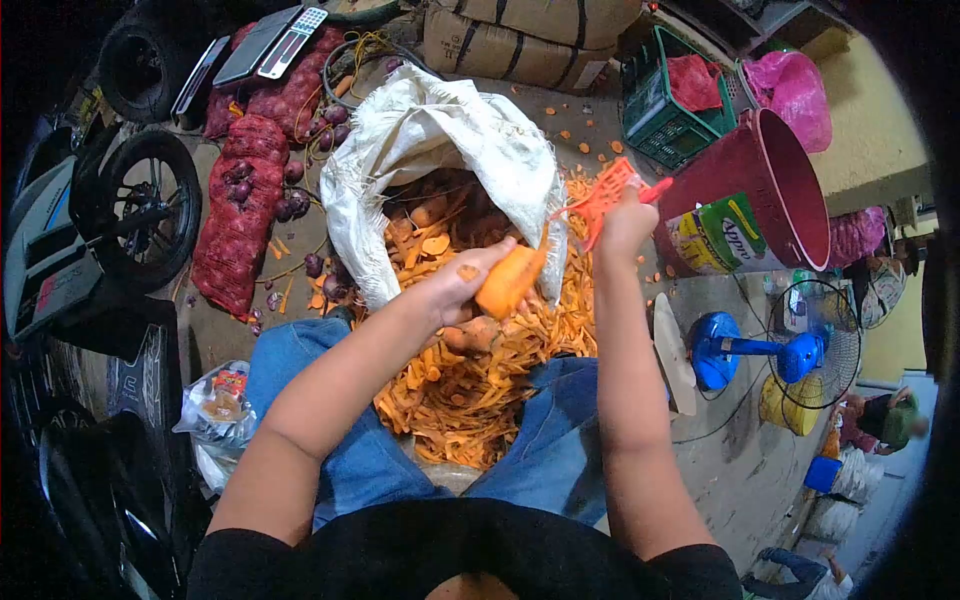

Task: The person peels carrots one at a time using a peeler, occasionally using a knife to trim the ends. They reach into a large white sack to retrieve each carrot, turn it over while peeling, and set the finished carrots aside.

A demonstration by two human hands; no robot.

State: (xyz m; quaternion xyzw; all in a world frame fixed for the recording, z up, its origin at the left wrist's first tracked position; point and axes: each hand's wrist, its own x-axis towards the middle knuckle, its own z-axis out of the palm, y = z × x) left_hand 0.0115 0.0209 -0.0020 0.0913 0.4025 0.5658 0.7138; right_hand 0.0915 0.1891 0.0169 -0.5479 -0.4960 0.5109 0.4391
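Note:
My left hand (pixel 455 290) is wrapped around a thick, peeled orange carrot (pixel 510 282). My right hand (pixel 627 228) grips a red plastic peeler (pixel 602 198), held up to the right of the carrot and apart from it. A strip of peel seems to hang between the two. Below my hands, a deep heap of carrot peelings (pixel 460 395) fills the space between my knees. Behind it, a white woven sack (pixel 470 115) lies with its mouth toward me, holding unpeeled carrots (pixel 430 210) and more peelings.
Net bags of red onions (pixel 240 215) lie at left beside a parked motorcycle (pixel 150 210). A scale (pixel 270 45) rests on them. To the right stand a red bucket (pixel 790 190), a green crate (pixel 655 115) and a blue fan (pixel 715 350). Cardboard boxes (pixel 510 45) are at the back.

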